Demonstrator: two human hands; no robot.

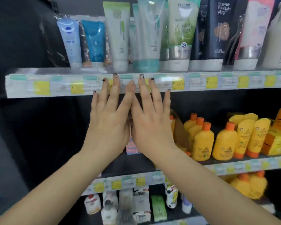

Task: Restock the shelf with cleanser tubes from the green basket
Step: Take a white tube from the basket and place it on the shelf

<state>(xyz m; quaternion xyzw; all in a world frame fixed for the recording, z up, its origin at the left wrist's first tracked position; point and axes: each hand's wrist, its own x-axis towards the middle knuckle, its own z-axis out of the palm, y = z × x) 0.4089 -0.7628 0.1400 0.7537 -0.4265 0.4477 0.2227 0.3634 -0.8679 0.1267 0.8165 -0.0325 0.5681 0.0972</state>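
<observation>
**Both hands raised to the top shelf edge**

While both arms reach up side by side, the left hand [109, 120] and right hand [150, 122] lie flat with fingers [115, 88] straight and spread wide, holding nothing. Their fingertips overlap the price-label strip [201, 82] along the front of the top shelf [47, 70]; whether they touch it cannot be told. Cleanser tubes [118, 36] stand cap-down in a row on that shelf, just above the hands: a pale blue tube [70, 41] at the left, then teal, white-green and dark ones to the right. Yellow bottles with orange caps [203, 142] fill the middle shelf at the right. Small white bottles [92, 203] sit on the lowest shelf.
</observation>
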